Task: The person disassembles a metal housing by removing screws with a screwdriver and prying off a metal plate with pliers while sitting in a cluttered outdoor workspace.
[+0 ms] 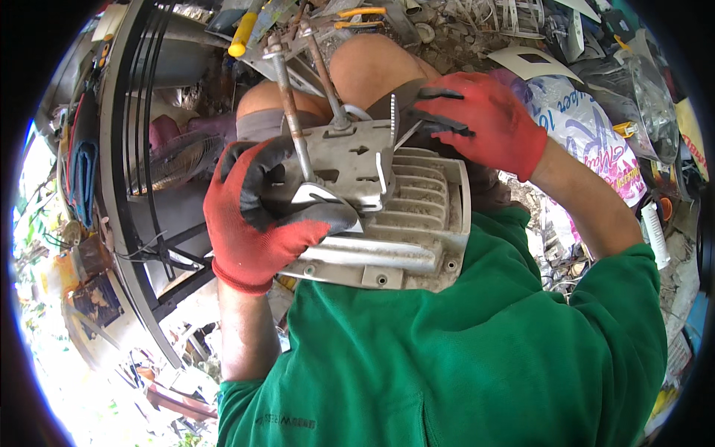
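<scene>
A dusty grey metal housing (pixel 424 197) with cooling fins rests against my green shirt and lap. A flat slotted mounting bracket (pixel 350 158) sits on its far left part, with two long rusty bolts (pixel 289 112) standing up from it. My left hand (pixel 249 212), in a red glove with black fingers, wraps round the bracket's left side, its thumb across the near edge. At the bracket's far right corner my right hand (pixel 484 123), gloved alike, has its fingers curled together beside a thin metal strip (pixel 408 134). What lies between those fingertips is hidden.
To the left stands a black metal frame (pixel 123 149) with dark cables. A yellow-handled tool (pixel 243 36) and orange-handled pliers (pixel 361 12) lie beyond my knees. A printed plastic bag (pixel 577 127) and mixed scrap crowd the right side.
</scene>
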`<state>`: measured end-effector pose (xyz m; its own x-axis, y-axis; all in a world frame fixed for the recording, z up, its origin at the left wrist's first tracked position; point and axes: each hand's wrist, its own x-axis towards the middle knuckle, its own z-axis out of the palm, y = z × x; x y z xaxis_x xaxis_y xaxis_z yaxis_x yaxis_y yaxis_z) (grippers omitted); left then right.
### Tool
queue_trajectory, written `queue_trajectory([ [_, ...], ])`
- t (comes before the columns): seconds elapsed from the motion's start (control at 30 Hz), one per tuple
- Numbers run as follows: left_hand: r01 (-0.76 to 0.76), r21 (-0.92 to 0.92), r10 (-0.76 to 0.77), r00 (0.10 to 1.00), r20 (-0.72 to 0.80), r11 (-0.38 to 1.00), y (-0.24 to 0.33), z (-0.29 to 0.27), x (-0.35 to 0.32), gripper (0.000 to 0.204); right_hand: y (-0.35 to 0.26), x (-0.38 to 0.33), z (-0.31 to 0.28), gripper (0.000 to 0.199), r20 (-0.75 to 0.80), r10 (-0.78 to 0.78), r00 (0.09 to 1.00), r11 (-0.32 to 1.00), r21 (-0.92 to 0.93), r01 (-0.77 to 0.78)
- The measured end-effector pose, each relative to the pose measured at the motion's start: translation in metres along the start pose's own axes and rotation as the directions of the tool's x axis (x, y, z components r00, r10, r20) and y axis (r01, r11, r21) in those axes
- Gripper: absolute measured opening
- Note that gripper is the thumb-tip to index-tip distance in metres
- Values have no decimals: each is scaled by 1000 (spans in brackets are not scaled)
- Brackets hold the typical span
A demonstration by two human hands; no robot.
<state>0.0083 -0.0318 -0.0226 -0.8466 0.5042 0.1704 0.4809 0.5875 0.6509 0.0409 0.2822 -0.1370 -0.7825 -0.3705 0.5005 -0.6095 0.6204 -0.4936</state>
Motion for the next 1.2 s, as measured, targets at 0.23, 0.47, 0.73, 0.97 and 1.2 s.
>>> queue_trajectory([
  [0.23,120,-72,-121,993,-10,990,1,0,-9,102,-24,-10,-23,27,191,34,981,999,18,-38],
  [0.47,-17,32,16,999,42,999,0,0,2,101,-24,8,-11,28,99,-23,995,999,41,19],
  [0.73,-105,160,76,981,176,981,-4,-13,-13,92,-41,-10,-8,25,62,41,997,961,269,-56],
  [0.97,78,53,-82,993,80,996,20,-2,-9,83,-65,-9,-61,39,228,253,940,933,200,-299],
  [1.2,91,320,-132,985,108,943,49,9,4,74,-96,30,-111,34,530,552,644,738,49,-673],
])
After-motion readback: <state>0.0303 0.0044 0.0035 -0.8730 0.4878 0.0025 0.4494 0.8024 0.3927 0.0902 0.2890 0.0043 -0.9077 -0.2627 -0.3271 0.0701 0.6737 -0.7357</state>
